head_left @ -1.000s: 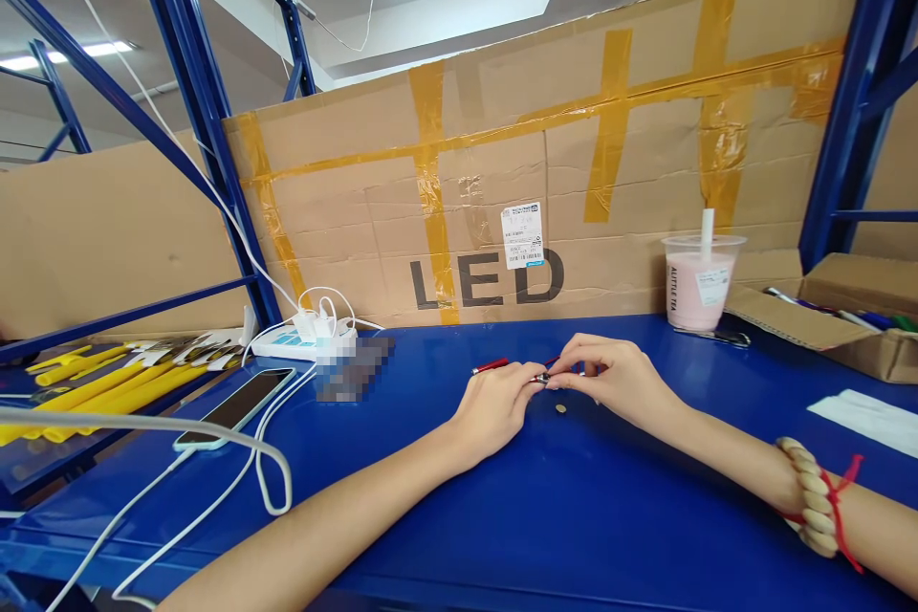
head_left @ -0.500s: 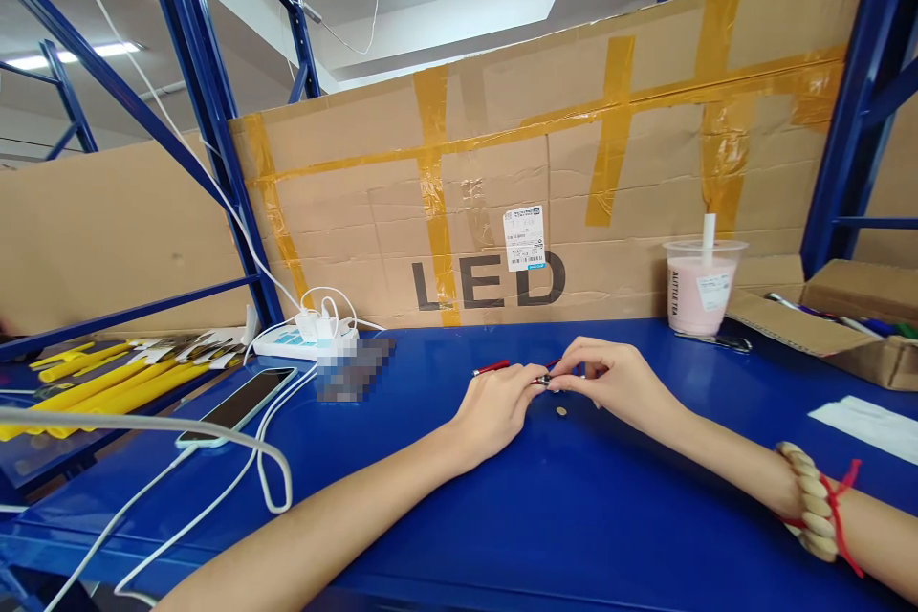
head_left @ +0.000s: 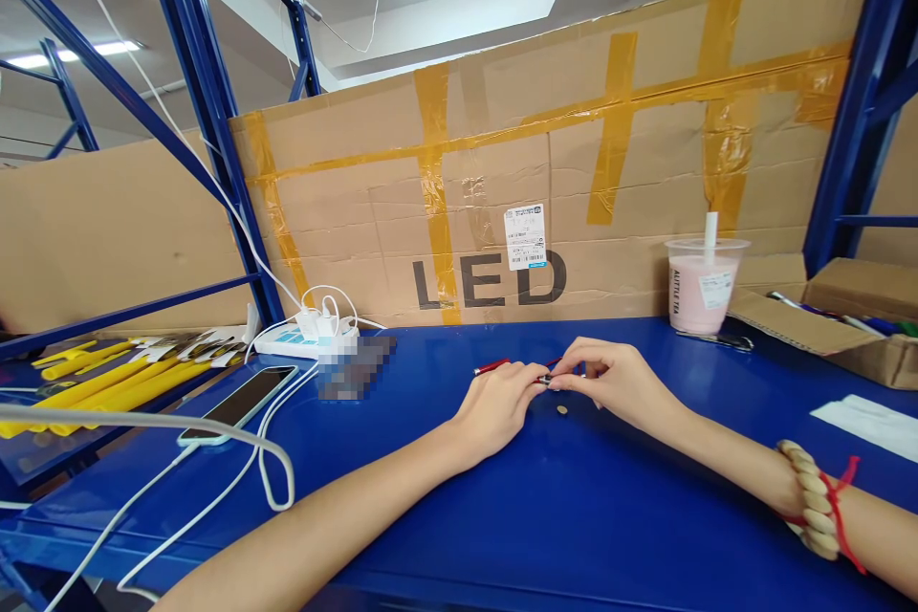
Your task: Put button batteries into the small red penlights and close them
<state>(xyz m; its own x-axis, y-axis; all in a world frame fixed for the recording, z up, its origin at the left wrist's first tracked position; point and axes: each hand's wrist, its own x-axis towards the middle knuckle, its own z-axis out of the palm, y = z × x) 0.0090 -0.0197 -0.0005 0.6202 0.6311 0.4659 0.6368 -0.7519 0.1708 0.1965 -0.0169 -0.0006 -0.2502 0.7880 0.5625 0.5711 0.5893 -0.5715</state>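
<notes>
Left hand (head_left: 500, 409): lies low over the blue table (head_left: 609, 516), back upward, with bent fingertips reaching the small metal piece (head_left: 544, 381); cannot tell how far closed, or on what, from this side.
Right hand (head_left: 613, 381): pinches the small metal piece between thumb and forefinger, opposite the left fingertips.
Small metal piece: sits where both hands meet, low over the table, mostly covered by fingertips; too small to make out further.
Red piece (head_left: 491, 367): pokes out behind the left hand; cannot tell if joined to the small metal piece.
Small round disc (head_left: 562, 410): lies flat on the table, just in front of the fingertips, apart from both hands.
Beaded bracelet (head_left: 810, 507): circles the right arm near the wrist.
Cup (head_left: 703, 292): stands upright at the back right, beside the open cardboard box (head_left: 889, 359).
Phone (head_left: 238, 405): lies at the left, near white cables (head_left: 291, 478) and a power strip (head_left: 276, 341).
Cardboard panel (head_left: 344, 239): stands along the back edge, marked LED.
</notes>
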